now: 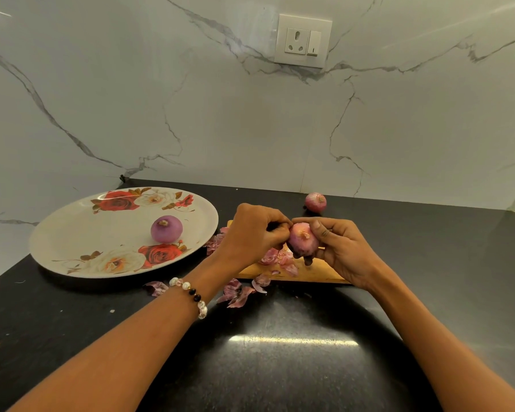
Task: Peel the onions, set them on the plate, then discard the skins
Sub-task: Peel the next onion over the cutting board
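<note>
- An onion (302, 242) is being held above the wooden cutting board (315, 272), raised clear of it, with its stem end turned toward the camera.
- The onion is being cradled by the right hand (344, 251), whose fingers are curled round its right side and underneath it.
- The onion's left edge is being pinched by the curled fingertips of the left hand (256, 233); whether a strip of skin is being gripped there cannot be told.
- The two hands are being kept together, both meeting on the onion over the board.
- A beaded bracelet (189, 295) is being worn on the left wrist.
- A peeled onion (166, 229) is lying on the floral plate (72, 233), which is sitting to the left of the board, its rim just beside the board's left end.
- Another onion (315, 201), with its skin seemingly on, is resting on the black counter (280, 352) behind the board, near the marble wall (220, 114).
- Loose onion skins (238, 292) are lying scattered on the board and on the counter just in front of it.
- A socket and switch plate (303, 40) is being seen on the wall well above the board.
</note>
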`<state>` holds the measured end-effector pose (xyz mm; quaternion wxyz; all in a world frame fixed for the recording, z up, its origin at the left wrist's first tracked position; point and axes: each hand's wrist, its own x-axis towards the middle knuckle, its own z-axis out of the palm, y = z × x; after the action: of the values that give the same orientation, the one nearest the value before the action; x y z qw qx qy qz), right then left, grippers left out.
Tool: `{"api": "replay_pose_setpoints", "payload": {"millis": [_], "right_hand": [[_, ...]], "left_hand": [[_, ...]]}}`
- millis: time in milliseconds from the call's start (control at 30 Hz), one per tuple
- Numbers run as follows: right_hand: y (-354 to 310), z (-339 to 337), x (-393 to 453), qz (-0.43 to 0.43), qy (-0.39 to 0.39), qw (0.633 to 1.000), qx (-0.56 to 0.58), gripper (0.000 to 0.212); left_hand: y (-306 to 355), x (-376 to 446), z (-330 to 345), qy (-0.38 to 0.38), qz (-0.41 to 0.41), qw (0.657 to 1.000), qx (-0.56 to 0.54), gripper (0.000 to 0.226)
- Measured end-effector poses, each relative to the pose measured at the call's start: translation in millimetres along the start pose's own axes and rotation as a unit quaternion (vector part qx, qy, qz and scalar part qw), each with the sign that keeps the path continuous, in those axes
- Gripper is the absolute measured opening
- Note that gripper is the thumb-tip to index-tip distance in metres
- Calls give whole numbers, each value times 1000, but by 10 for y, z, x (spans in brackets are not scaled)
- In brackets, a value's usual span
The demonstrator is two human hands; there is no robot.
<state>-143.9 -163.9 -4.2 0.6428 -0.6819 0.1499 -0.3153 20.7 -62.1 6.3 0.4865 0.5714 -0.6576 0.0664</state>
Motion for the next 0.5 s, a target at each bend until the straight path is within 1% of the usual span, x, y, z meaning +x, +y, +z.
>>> {"api": "replay_pose_setpoints", "payload": {"millis": [67,133,267,367,500], "right_hand": [[-15,7,5,-6,6,1000,8,34],[-32,8,9,-12,12,1000,14,34],[-26,3,14,-15,24,1000,-14,34],[-14,14,10,-12,21,999,-42,33],[-12,16,3,-17,24,998,-62,35]], "left_hand": [[9,8,-24,12,-42,998,-49,12],[20,13,-48,9,-45,996,-76,14],[15,9,-47,-15,8,999,-29,16],[-7,-3,-28,-14,13,1000,-1,15],[-16,-2,-17,-12,19,1000,1,13]]}}
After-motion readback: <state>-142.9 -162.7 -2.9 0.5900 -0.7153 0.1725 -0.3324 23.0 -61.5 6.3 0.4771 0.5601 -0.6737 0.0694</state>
